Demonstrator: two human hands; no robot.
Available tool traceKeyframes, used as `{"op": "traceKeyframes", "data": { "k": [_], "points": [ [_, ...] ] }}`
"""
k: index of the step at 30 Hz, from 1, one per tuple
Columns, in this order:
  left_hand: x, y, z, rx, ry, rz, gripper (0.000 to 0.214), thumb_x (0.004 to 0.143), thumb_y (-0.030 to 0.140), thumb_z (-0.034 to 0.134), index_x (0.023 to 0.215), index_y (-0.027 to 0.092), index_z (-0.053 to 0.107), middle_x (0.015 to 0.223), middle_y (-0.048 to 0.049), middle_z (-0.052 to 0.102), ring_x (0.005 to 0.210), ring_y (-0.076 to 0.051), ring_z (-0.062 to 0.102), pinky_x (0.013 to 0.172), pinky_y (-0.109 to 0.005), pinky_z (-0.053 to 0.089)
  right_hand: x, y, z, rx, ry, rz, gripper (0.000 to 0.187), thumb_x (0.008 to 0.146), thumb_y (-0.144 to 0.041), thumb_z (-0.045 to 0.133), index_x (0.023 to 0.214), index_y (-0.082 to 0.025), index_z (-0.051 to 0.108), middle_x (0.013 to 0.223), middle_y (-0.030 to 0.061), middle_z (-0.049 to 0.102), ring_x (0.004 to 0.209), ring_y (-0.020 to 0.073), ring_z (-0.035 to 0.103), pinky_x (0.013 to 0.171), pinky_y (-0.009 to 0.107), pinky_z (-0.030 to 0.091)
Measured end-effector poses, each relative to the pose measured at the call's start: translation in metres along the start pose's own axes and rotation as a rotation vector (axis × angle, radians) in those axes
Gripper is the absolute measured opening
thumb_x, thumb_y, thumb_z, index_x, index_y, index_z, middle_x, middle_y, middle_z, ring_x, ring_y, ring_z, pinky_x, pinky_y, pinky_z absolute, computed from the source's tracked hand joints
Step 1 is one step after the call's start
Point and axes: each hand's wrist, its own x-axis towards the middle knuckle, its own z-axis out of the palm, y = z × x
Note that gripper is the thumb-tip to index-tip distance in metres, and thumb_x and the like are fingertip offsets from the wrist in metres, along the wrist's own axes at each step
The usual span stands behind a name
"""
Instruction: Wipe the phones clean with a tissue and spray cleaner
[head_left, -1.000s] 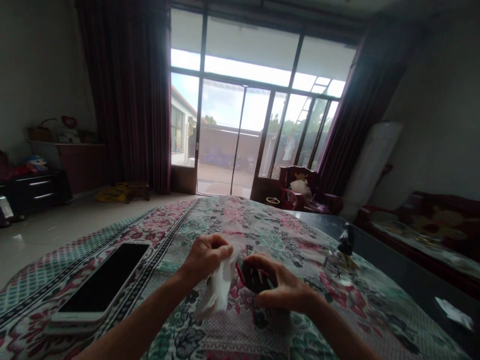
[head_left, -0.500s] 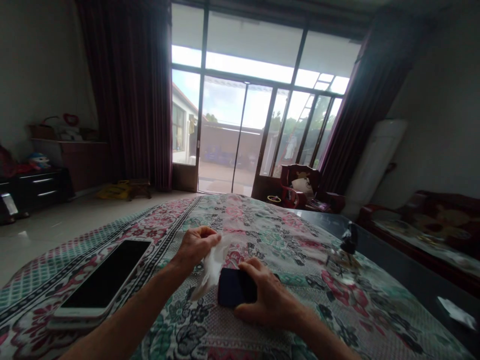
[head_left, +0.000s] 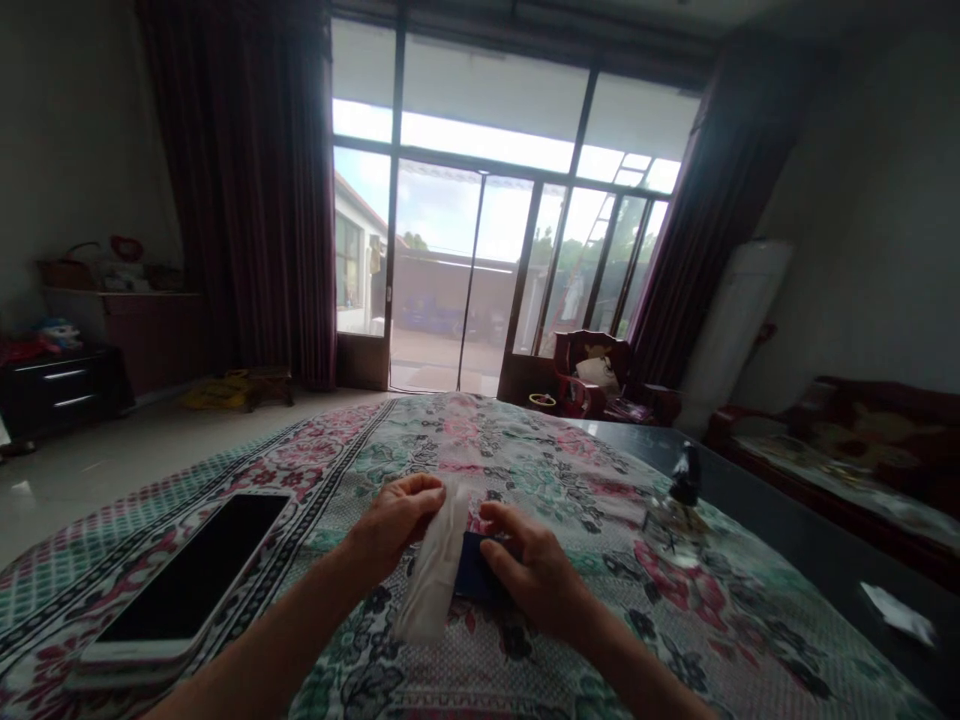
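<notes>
My left hand (head_left: 397, 522) pinches the top of a white tissue-like sheet (head_left: 435, 575) that hangs down to the floral cloth (head_left: 570, 470). Right beside it, my right hand (head_left: 529, 572) has its fingers curled over a small dark blue flat object (head_left: 471, 578) and presses it against the cloth. The sheet's edge touches or overlaps the dark object's left side. Both forearms reach in from the bottom of the picture.
A white phone with a dark screen (head_left: 184, 580) lies face up on the cloth at the left. A small dark object on clear wrapping (head_left: 681, 500) sits at the right on the dark table top (head_left: 810, 550). A white paper scrap (head_left: 896, 612) lies far right.
My right hand turned the dark object from a raised grip down flat onto the cloth. The left hand brought the white sheet closer, and it now hangs against the object's left side.
</notes>
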Motion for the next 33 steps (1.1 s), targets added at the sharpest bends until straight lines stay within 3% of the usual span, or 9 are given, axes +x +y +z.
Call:
{"op": "traceKeyframes", "data": {
  "k": [4, 8, 12, 14, 18, 20, 27, 33],
  "points": [
    [-0.005, 0.001, 0.007, -0.059, -0.071, -0.014, 0.029, 0.058, 0.026, 0.078, 0.078, 0.015, 0.061, 0.061, 0.0011, 0.066, 0.050, -0.010, 0.057, 0.049, -0.019, 0.043, 0.001, -0.006, 0.002, 0.336, -0.089, 0.089, 0.035, 0.084, -0.033, 0.054, 0.116, -0.021, 0.056, 0.109, 0.0058, 0.064, 0.095, 0.0197, 0.060, 0.082, 0.034, 0.047],
    [-0.007, 0.001, 0.014, -0.058, -0.041, 0.057, 0.027, 0.060, 0.027, 0.078, 0.078, 0.015, 0.061, 0.066, 0.0016, 0.067, 0.055, -0.011, 0.061, 0.054, -0.020, 0.048, -0.001, -0.018, 0.006, 0.688, -0.220, 0.183, 0.048, 0.080, -0.043, 0.061, 0.121, -0.020, 0.050, 0.104, 0.0062, 0.065, 0.086, 0.0180, 0.061, 0.070, 0.029, 0.048],
    [-0.008, -0.004, 0.018, -0.043, 0.026, 0.101, 0.026, 0.061, 0.028, 0.077, 0.077, 0.018, 0.059, 0.068, 0.0035, 0.066, 0.059, -0.013, 0.064, 0.060, -0.023, 0.051, -0.003, -0.025, 0.016, 0.854, -0.141, 0.267, 0.075, 0.066, -0.036, 0.077, 0.129, -0.023, 0.040, 0.106, 0.0060, 0.061, 0.083, 0.0175, 0.062, 0.069, 0.029, 0.049],
    [-0.008, -0.006, 0.018, -0.011, 0.038, 0.092, 0.026, 0.062, 0.029, 0.076, 0.078, 0.018, 0.059, 0.067, 0.0036, 0.066, 0.058, -0.013, 0.063, 0.059, -0.024, 0.050, -0.004, -0.026, 0.019, 0.848, -0.104, 0.260, 0.070, 0.063, -0.032, 0.077, 0.125, -0.022, 0.045, 0.099, 0.0040, 0.063, 0.076, 0.0155, 0.061, 0.065, 0.027, 0.048],
    [-0.010, -0.008, 0.016, 0.064, 0.002, 0.082, 0.022, 0.065, 0.029, 0.074, 0.077, 0.016, 0.060, 0.066, 0.0023, 0.065, 0.058, -0.013, 0.062, 0.059, -0.024, 0.050, -0.002, -0.026, 0.014, 0.732, -0.146, 0.185, 0.031, 0.071, -0.031, 0.068, 0.098, -0.016, 0.065, 0.079, 0.0011, 0.064, 0.066, 0.0110, 0.055, 0.061, 0.023, 0.041],
    [-0.010, -0.007, 0.013, 0.087, -0.053, 0.074, 0.020, 0.066, 0.028, 0.073, 0.076, 0.015, 0.061, 0.067, 0.0012, 0.065, 0.060, -0.013, 0.062, 0.061, -0.025, 0.050, -0.002, -0.024, 0.006, 0.650, -0.188, 0.186, 0.023, 0.072, -0.030, 0.065, 0.089, -0.015, 0.068, 0.073, -0.0001, 0.063, 0.062, 0.0090, 0.051, 0.058, 0.021, 0.037],
    [-0.008, 0.000, 0.003, 0.171, 0.005, 0.091, 0.017, 0.066, 0.026, 0.067, 0.078, 0.015, 0.063, 0.071, -0.0016, 0.068, 0.060, -0.012, 0.060, 0.057, -0.023, 0.046, -0.008, -0.014, -0.013, 0.369, -0.593, 0.260, 0.024, 0.069, -0.018, 0.063, 0.091, -0.018, 0.070, 0.068, -0.0051, 0.057, 0.052, 0.0041, 0.040, 0.047, 0.016, 0.031],
    [-0.003, -0.003, 0.001, 0.259, 0.043, 0.085, 0.018, 0.062, 0.027, 0.065, 0.076, 0.015, 0.062, 0.066, -0.0016, 0.067, 0.057, -0.013, 0.059, 0.055, -0.023, 0.044, -0.018, -0.028, -0.014, 0.158, -0.844, 0.159, 0.027, 0.073, -0.034, 0.069, 0.094, -0.018, 0.071, 0.063, -0.0062, 0.051, 0.052, 0.0037, 0.040, 0.044, 0.012, 0.031]
  ]
}}
